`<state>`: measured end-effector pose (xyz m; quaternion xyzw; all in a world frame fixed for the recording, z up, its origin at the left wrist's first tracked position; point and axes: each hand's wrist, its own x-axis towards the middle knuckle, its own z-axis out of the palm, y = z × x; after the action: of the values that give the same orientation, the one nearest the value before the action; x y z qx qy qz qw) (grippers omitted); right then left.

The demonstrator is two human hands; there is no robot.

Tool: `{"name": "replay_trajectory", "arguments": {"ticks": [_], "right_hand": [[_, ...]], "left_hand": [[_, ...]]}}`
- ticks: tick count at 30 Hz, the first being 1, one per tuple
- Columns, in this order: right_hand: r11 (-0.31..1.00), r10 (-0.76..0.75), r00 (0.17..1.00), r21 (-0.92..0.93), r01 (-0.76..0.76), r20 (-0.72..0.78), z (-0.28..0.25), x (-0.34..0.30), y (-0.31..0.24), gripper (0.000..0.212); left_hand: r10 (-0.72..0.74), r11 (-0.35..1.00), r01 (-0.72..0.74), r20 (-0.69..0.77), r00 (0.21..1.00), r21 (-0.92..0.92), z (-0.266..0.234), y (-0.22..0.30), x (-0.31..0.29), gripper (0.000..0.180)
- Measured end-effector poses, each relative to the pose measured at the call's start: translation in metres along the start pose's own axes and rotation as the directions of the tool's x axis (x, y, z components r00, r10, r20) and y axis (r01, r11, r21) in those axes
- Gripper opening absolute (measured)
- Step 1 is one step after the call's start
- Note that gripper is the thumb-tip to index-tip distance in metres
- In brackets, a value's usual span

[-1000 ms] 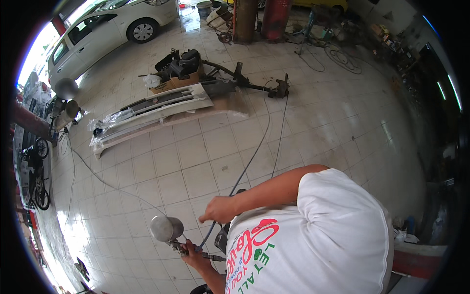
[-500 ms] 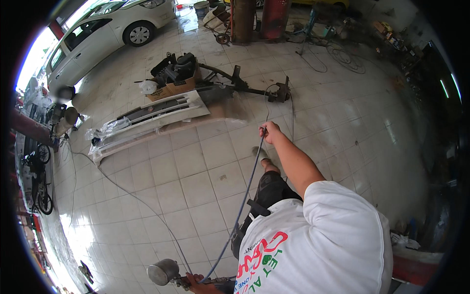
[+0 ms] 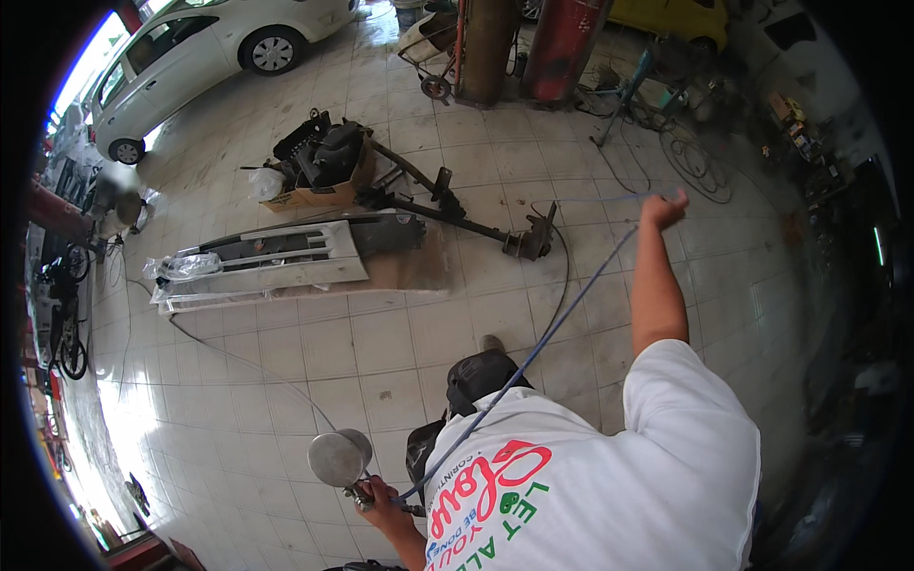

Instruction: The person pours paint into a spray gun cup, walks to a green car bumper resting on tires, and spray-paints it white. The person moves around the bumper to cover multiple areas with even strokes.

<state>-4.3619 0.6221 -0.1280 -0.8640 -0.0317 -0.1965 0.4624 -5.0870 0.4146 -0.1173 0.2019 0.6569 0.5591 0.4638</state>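
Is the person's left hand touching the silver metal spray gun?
Touching: the head view shows the left hand closed around the silver metal spray gun, no gap visible between them.

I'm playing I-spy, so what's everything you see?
Spray gun: one, silver, lower middle
Hose: one, blue, slanting across middle
Car: one, white, upper left
Far car: one, yellow, top right
Cylinders: two, brown and red, top
Cart: one, rusty, beside cylinders
Box: one, brown, upper middle
Parts: several, black, in box
Panels: several, whitish and dark, below box
Frame: one, dark, right of box
Clutter: uncountable, mixed, edges
Shirt: one, white, lower right
Left hand: one, bare, on spray gun
Right hand: one, bare, on hose
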Motion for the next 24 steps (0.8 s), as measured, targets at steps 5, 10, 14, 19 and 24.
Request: {"name": "replay_trajectory", "arguments": {"ticks": [5,10,14,19,24], "right_hand": [[0.494,0.283,0.803,-0.797,0.347,0.525,-0.082,0.089,0.169,0.039],[0.205,0.624,0.418,-0.654,0.728,0.66,-0.031,0.021,0.229,0.024],[0.112,0.966,0.053,-0.591,0.799,0.254,-0.07,-0.091,0.14,0.023],[0.256,0.901,-0.202,0.094,0.962,-0.384,-0.093,-0.211,0.185,0.011],[0.253,0.943,-0.189,0.217,0.943,-0.275,0.007,-0.316,0.153,0.009]], "left_hand": [[-0.037,0.999,0.038,0.062,0.997,-0.017,0.061,-0.001,0.016,0.027],[-0.098,0.988,0.089,-0.068,0.993,-0.129,0.045,-0.007,0.041,0.024],[-0.07,0.991,0.055,-0.125,0.99,-0.119,0.015,0.011,0.049,0.027],[-0.068,0.961,-0.053,-0.415,0.907,-0.273,-0.023,0.032,0.054,0.029],[-0.058,0.931,-0.174,-0.601,0.797,-0.32,-0.136,0.04,0.06,0.035]]}}
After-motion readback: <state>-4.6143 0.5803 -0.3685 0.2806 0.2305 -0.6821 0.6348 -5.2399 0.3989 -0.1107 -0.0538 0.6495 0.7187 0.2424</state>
